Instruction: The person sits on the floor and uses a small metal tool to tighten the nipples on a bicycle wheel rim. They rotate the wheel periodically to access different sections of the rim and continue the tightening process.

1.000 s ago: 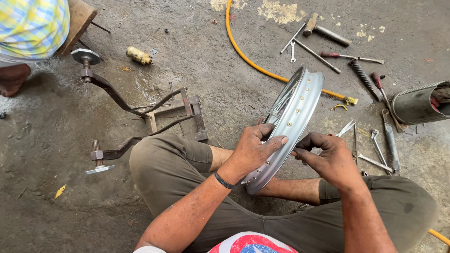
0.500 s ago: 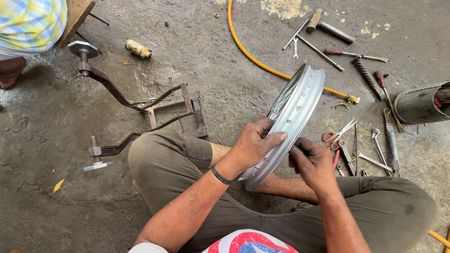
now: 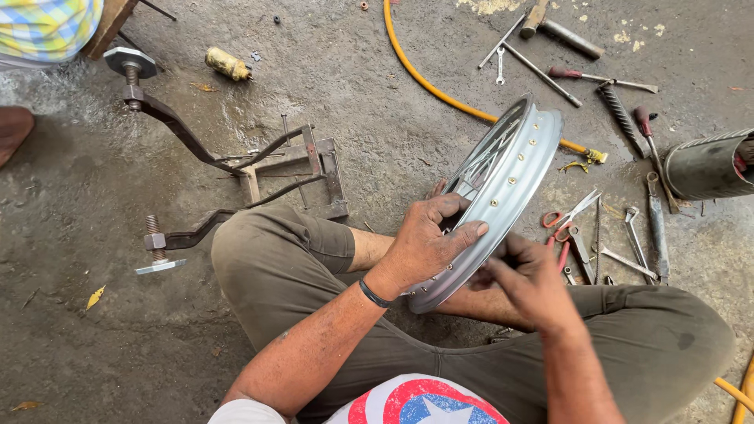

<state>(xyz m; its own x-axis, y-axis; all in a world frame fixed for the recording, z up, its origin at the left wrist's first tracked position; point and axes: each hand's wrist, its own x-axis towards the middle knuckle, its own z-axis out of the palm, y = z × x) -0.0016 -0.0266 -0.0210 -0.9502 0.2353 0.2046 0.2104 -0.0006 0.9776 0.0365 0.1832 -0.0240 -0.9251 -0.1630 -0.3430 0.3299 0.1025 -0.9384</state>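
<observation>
Rim (image 3: 503, 196) stands tilted between both hands, left hand (image 3: 428, 243) gripping its edge with fingers curled, right hand (image 3: 534, 283) pinching at five o'clock, scissors (image 3: 567, 218) at three.

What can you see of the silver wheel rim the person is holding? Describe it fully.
The wheel rim looks like shiny silver metal, a hoop with a row of small brass-coloured nipples along its channel and thin spokes inside. It stands on edge, tilted, over the person's lap. The left hand grips its near edge, thumb across the channel; the right hand touches its lower right side.
</observation>
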